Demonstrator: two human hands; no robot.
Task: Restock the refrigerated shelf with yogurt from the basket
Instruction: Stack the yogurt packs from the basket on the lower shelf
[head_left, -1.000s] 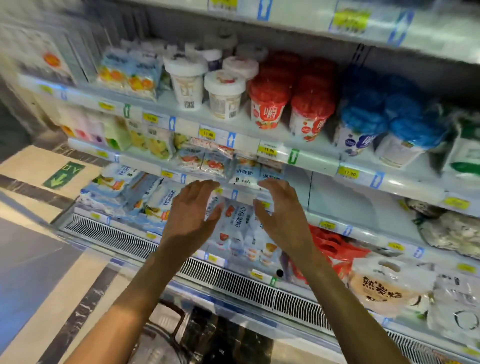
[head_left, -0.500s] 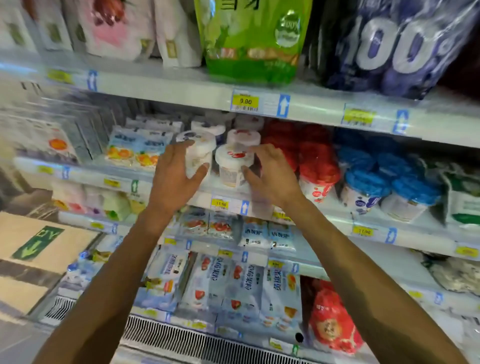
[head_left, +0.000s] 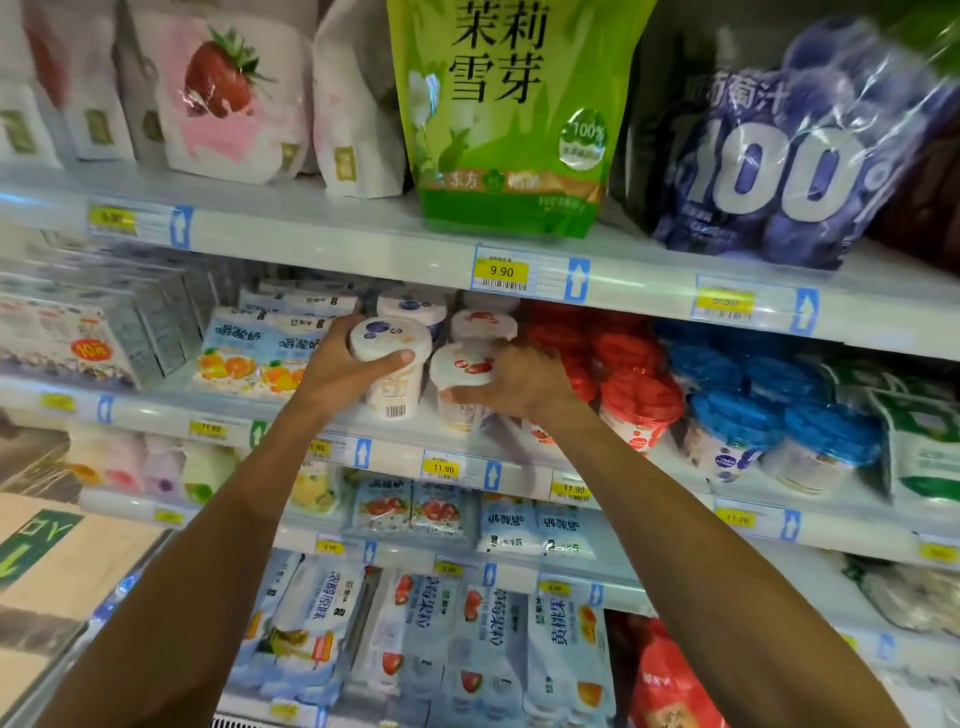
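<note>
Both our hands are up at the refrigerated shelf (head_left: 156, 413), each on one white yogurt cup at the front of its lane. Our left hand (head_left: 337, 376) wraps the blueberry-lid cup (head_left: 388, 340), thumb across the front just under the lid and fingers curled behind; we can't tell whether its base touches the shelf. Our right hand (head_left: 522, 382) grips the strawberry-lid cup (head_left: 462, 364), thumb low on the front wall, fingers round the right side, just beside the red-lid cups (head_left: 639, 395). Same-lid cups stand behind each one, so we judge that the lanes go by flavour. Gripping the side walls probably keeps the cups upright and the barcode labels facing out. Both forearms are bare, reaching up and forward and converging, wrists bent inward. The basket is not in view.
</note>
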